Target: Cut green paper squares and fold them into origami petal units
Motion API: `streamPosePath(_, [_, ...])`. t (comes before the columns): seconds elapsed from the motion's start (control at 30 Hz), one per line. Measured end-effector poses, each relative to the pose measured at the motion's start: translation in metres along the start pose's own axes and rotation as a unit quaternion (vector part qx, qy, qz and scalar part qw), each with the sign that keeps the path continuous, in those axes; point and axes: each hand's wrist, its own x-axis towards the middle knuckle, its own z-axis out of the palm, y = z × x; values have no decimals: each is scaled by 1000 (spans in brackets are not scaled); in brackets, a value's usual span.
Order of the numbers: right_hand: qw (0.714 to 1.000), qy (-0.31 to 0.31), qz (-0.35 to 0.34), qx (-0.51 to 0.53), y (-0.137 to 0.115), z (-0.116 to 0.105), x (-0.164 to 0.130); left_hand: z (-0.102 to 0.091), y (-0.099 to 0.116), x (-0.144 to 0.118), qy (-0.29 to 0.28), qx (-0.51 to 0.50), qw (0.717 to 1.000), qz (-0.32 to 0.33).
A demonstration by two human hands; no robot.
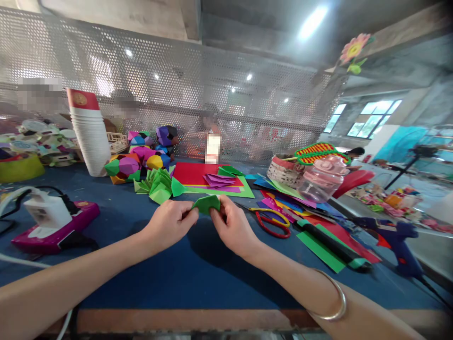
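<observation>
A small piece of folded green paper [206, 205] is held up over the blue table between my two hands. My left hand [173, 218] pinches its left edge with thumb and fingers. On the other side, my right hand [231, 223] grips the right edge the same way. Just behind the hands lie a pile of folded green paper pieces [157, 185], a red sheet [191, 174] and folded purple pieces [220, 181]. Scissors [272, 221] with red and yellow handles rest to the right of my right hand.
A utility knife [331, 243] and a glue gun [398, 236] lie at the right, near a clear bottle [323, 179]. At the left stand stacked paper cups [90, 137] and a purple power strip [56, 231] with cables. Folded paper balls [123, 167] sit behind.
</observation>
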Motion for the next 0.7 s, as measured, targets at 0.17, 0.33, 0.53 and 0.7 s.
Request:
streamPosePath(0.17, [999, -35, -19, 16, -1, 1, -4, 1, -5, 5, -23, -10, 999, 41])
streamPosePath(0.33, [996, -71, -12, 48, -5, 5, -8, 1, 0, 1, -24, -2, 998, 55])
streamPosePath(0.53, [996, -81, -12, -34, -6, 2, -6, -2, 0, -1, -26, 35, 998, 48])
streamPosePath(0.7, [992, -53, -57, -96, -7, -4, -5, 0, -5, -3, -39, 64, 995, 59])
